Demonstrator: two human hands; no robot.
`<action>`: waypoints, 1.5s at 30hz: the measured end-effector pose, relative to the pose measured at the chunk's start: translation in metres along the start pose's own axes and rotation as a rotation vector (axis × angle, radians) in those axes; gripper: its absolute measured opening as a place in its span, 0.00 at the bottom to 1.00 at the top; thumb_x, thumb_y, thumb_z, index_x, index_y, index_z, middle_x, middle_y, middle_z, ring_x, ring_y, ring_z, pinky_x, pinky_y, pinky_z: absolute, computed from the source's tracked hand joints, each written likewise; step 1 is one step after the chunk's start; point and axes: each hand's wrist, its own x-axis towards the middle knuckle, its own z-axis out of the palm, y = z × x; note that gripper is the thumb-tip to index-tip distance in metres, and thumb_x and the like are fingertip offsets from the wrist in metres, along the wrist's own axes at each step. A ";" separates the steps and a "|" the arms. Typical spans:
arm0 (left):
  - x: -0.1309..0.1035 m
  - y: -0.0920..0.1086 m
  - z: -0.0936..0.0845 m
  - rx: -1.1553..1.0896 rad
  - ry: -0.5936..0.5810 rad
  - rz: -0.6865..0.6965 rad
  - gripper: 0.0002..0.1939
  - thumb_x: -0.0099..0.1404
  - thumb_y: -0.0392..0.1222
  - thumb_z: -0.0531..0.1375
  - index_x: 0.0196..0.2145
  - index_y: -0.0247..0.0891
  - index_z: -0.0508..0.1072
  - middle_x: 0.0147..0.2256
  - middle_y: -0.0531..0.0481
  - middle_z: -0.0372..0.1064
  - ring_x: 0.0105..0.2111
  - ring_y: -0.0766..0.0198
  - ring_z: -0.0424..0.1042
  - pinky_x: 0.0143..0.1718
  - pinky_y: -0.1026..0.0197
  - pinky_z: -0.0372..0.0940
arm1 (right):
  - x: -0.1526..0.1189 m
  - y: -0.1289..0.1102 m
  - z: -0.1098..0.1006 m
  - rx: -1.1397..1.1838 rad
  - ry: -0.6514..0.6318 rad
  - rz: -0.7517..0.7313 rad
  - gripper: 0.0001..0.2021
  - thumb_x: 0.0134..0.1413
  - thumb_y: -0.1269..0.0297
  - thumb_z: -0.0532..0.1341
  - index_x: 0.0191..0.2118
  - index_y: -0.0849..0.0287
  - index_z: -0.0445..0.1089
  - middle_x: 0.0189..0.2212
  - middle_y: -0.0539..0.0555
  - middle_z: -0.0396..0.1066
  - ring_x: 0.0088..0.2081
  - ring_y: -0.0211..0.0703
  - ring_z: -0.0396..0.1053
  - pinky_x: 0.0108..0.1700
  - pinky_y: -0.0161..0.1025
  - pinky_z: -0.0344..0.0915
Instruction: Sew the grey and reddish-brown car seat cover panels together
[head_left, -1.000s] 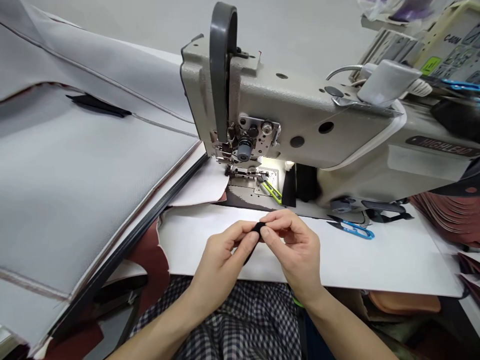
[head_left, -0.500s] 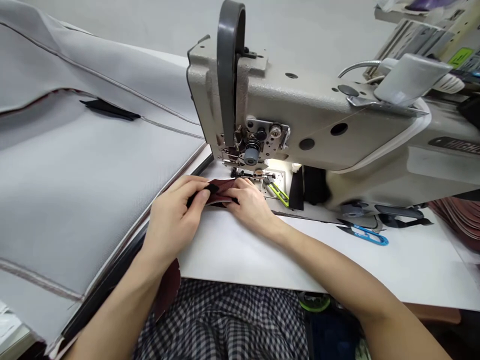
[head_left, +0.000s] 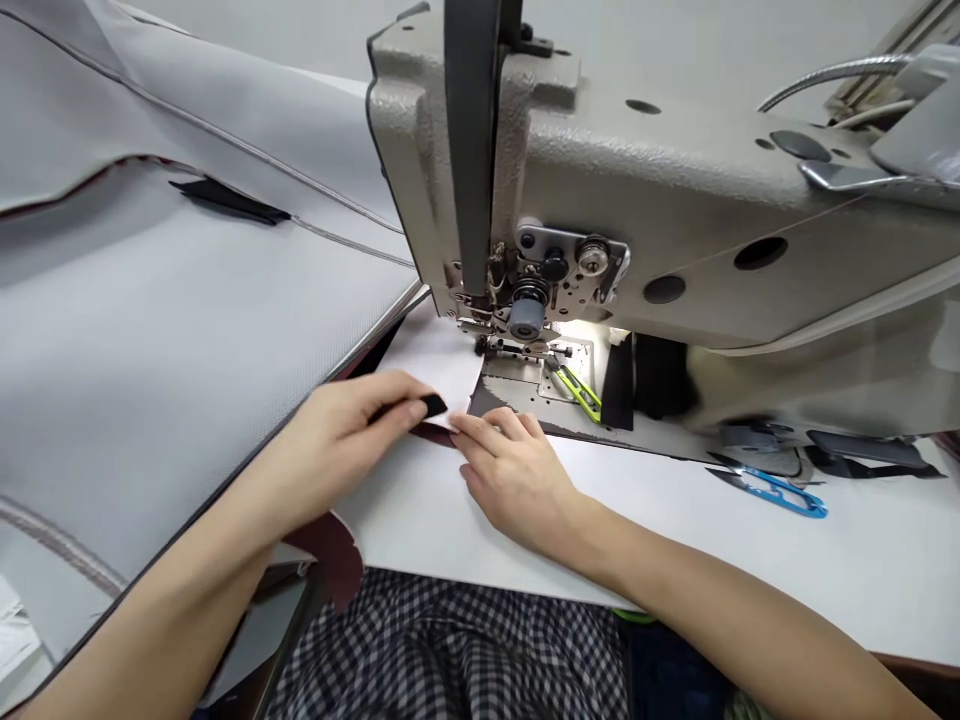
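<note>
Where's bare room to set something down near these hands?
The white tabletop has two bare patches: between the right forearm and blue snips, and between the left hand, right hand and its front edge. Crowded: below the sewing machine, with green snips and black strips; leftward, grey material.

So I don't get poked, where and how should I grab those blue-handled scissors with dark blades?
Probably by the rounded blue handle end, from the picture's right: the scissors lie flat with both dark, pointed blades facing left.
</note>
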 end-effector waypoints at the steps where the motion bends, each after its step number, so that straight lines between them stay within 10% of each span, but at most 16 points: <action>1: 0.003 0.001 -0.001 -0.006 0.054 -0.003 0.18 0.69 0.51 0.50 0.38 0.40 0.76 0.38 0.50 0.74 0.38 0.60 0.73 0.40 0.61 0.66 | 0.001 0.000 -0.001 0.015 -0.016 0.004 0.14 0.66 0.69 0.55 0.53 0.64 0.71 0.59 0.55 0.68 0.49 0.52 0.62 0.46 0.50 0.63; 9: 0.039 0.002 0.015 0.305 -0.030 0.074 0.16 0.67 0.45 0.51 0.38 0.42 0.78 0.37 0.48 0.76 0.36 0.59 0.74 0.37 0.61 0.65 | 0.004 -0.003 -0.008 0.043 -0.069 0.000 0.13 0.64 0.69 0.57 0.52 0.67 0.71 0.56 0.59 0.69 0.46 0.52 0.63 0.46 0.50 0.64; 19: 0.059 -0.020 0.008 0.033 -0.043 0.004 0.05 0.59 0.41 0.60 0.34 0.39 0.72 0.35 0.55 0.76 0.36 0.64 0.74 0.39 0.63 0.64 | 0.004 0.001 -0.009 0.114 -0.051 0.020 0.13 0.64 0.68 0.58 0.51 0.64 0.73 0.57 0.55 0.70 0.48 0.54 0.62 0.49 0.51 0.64; 26: 0.052 -0.022 0.017 0.282 0.060 0.261 0.07 0.65 0.38 0.58 0.31 0.38 0.75 0.36 0.49 0.73 0.42 0.57 0.67 0.45 0.57 0.63 | 0.009 0.006 -0.016 0.190 -0.091 -0.001 0.12 0.60 0.67 0.60 0.49 0.59 0.73 0.55 0.55 0.72 0.66 0.56 0.53 0.69 0.65 0.39; 33: 0.028 -0.035 0.034 0.323 0.159 0.405 0.11 0.70 0.34 0.54 0.45 0.33 0.75 0.46 0.45 0.75 0.47 0.55 0.67 0.51 0.54 0.64 | 0.018 0.017 -0.019 0.238 -0.081 -0.008 0.11 0.58 0.68 0.60 0.46 0.61 0.75 0.51 0.55 0.75 0.63 0.56 0.61 0.62 0.56 0.58; 45: 0.073 -0.031 0.027 0.382 0.120 0.378 0.15 0.70 0.34 0.51 0.46 0.32 0.76 0.48 0.42 0.73 0.51 0.53 0.68 0.56 0.50 0.64 | 0.035 0.039 -0.014 0.246 0.000 0.091 0.14 0.58 0.70 0.59 0.48 0.59 0.75 0.51 0.55 0.74 0.61 0.52 0.62 0.64 0.52 0.55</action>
